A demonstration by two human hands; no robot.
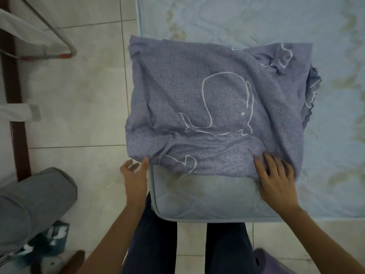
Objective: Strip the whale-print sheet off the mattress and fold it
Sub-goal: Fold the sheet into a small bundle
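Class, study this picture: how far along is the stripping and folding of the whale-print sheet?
Done: the mattress lies bare, and the whale-print sheet sits on its near corner as a rough folded square. In hand: the right hand presses the near edge flat; the left hand touches the near left corner. Left: probably smoothing the bunched right side, perhaps another fold.

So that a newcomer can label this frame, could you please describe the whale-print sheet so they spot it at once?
Start at the pale blue mattress filling the upper right. On its near left corner lies the whale-print sheet, a rumpled folded square, the right hand resting on its near edge. It alone is dusky grey-blue with white whale outlines.
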